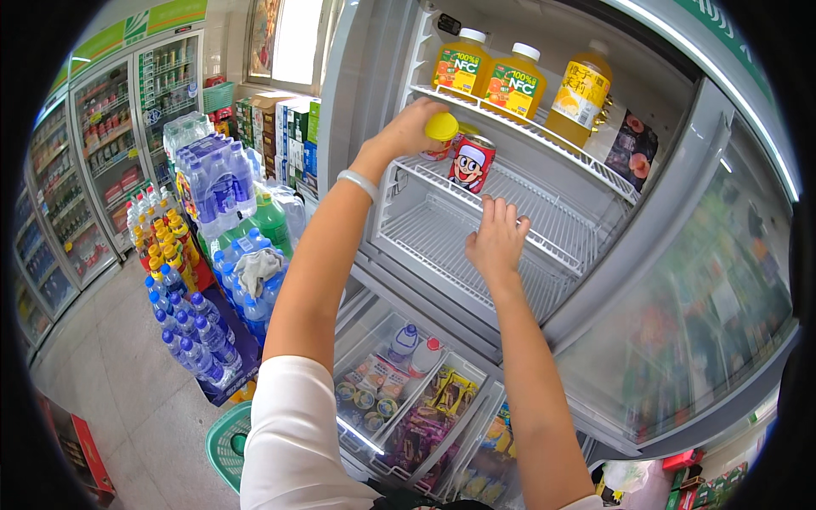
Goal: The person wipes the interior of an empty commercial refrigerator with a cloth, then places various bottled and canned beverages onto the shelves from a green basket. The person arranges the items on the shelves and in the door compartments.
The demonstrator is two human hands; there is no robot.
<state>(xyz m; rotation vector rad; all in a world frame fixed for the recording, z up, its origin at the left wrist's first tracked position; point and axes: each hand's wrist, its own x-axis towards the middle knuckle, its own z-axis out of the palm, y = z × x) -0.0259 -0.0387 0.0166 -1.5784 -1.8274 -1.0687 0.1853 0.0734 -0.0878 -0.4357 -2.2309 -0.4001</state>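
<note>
My left hand (414, 131) is around a red container with a yellow lid (442, 127), at the left end of the fridge's middle wire shelf (542, 217). Beside it stands a red can with a cartoon face (472, 164), upright near the shelf's front. Part of another yellow lid (468, 129) shows behind them. My right hand (499, 239) holds nothing. Its fingers are bent and apart at the shelf's front rail, just below the cartoon can; whether they touch the rail I cannot tell.
Two orange juice bottles (513, 80) and a larger yellow drink bottle (580, 95) stand on the top shelf. The glass door (688, 299) is swung out at right. Below is a glass-topped freezer (408, 408). Bottled drinks (197, 338) and a green basket (223, 440) stand on the floor at left.
</note>
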